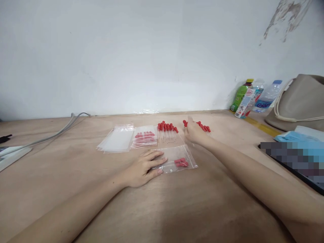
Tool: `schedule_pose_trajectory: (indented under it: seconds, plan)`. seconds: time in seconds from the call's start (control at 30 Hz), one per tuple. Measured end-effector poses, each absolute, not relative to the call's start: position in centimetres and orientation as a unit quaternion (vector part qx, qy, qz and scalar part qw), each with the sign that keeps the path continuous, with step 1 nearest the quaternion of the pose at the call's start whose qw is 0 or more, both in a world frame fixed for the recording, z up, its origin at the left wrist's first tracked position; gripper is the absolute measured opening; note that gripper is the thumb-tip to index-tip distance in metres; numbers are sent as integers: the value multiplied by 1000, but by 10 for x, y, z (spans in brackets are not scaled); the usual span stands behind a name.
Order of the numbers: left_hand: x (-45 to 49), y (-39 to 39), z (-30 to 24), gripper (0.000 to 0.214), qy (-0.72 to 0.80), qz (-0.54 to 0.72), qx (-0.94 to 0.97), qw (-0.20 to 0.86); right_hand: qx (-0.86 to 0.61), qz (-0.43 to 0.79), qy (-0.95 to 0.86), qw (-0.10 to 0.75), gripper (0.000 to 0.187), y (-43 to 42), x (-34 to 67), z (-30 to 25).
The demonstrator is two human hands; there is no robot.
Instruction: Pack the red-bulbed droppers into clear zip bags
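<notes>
Bag (173, 155) is lying at seven o'clock from our right hand (193, 132), long axis running nine-to-three; our flat left hand (145, 168) is resting on its nine-o'clock end. Among droppers (205, 128), the right's grip is blurring beyond telling.

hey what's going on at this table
A person's left hand rests on a clear bag with red-topped droppers inside. The right hand is at some loose droppers; blur hides whether it grips one. Another cluster lies to its left, then bagged droppers, then flat clear bags.
</notes>
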State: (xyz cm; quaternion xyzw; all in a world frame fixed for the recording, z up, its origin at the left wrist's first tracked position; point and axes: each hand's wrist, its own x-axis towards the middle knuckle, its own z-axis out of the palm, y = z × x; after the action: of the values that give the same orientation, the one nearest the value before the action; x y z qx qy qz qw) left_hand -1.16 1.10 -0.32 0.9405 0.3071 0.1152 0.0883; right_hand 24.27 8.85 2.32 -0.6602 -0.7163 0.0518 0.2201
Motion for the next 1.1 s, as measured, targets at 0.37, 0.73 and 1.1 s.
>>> schedule_pose_trajectory:
  seconds: [0.37,0.73,1.1]
  plan:
    - [-11,10,-1,42,311,109,941,78,-530,414,-457,582,47,37,273,-19]
    - [-11,9,-2,46,311,120,938,91,-477,534,-530,454,24,29,275,-18]
    - [-10,8,0,47,312,119,939,85,-447,467,-671,363,35,28,266,-19]
